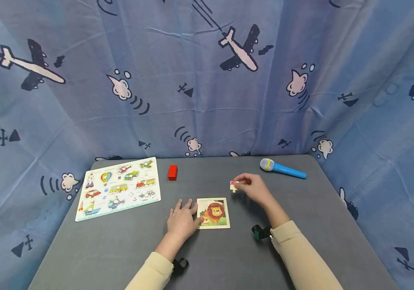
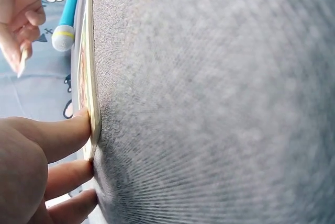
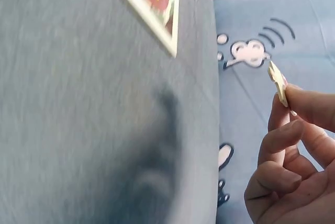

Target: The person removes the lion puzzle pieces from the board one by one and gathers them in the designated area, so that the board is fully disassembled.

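White flat board printed with colourful vehicles (image 1: pixel 117 180) lies at left on the grey fabric-like tabletop (image 1: pixel 221 262), and beside it I see from my remote place a red rectangular block (image 1: pixel 172 172). Next comes the person's left hand (image 1: pixel 182 221), fingers straight and spread, its thumb touching the square lion puzzle with pale wooden border (image 1: pixel 215 212). Further right, the right hand (image 1: pixel 253 187) pinches a small cream-and-pink puzzle piece (image 1: pixel 234 187), raised and apart from the puzzle. Beyond it lies a blue microphone with grey head (image 1: pixel 283 168).
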Tool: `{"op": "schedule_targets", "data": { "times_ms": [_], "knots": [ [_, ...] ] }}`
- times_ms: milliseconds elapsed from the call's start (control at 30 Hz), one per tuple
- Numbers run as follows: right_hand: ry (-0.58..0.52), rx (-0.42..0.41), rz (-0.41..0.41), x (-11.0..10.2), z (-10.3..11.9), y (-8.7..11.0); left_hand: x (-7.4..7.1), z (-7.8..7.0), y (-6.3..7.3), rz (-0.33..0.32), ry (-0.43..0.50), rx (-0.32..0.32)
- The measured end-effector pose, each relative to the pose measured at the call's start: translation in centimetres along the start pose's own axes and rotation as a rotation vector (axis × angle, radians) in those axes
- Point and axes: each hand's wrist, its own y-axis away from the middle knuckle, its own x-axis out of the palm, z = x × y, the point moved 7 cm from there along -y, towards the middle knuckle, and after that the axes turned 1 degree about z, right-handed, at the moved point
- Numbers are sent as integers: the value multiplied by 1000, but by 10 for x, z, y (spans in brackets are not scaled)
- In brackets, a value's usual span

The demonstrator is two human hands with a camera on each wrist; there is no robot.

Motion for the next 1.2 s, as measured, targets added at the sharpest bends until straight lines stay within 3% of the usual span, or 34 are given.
{"op": "schedule_targets", "data": {
  "times_ms": [333, 633, 800, 1067, 1200],
  "knots": [
    [30, 20, -1, -23, -31, -9, -2, -4, 3, -49, 18, 22],
    [94, 96, 10, -24, -56, -20, 0, -2, 2, -43, 17, 10],
    [125, 88, 14, -21, -63, -26, 1, -1, 2, -39, 16, 6],
    [293, 75, -17, -19, -63, -28, -1, -1, 3, -42, 30, 9],
    [307, 72, -33, -18, -62, -29, 0, -1, 3, -40, 26, 8]
  ]
}}
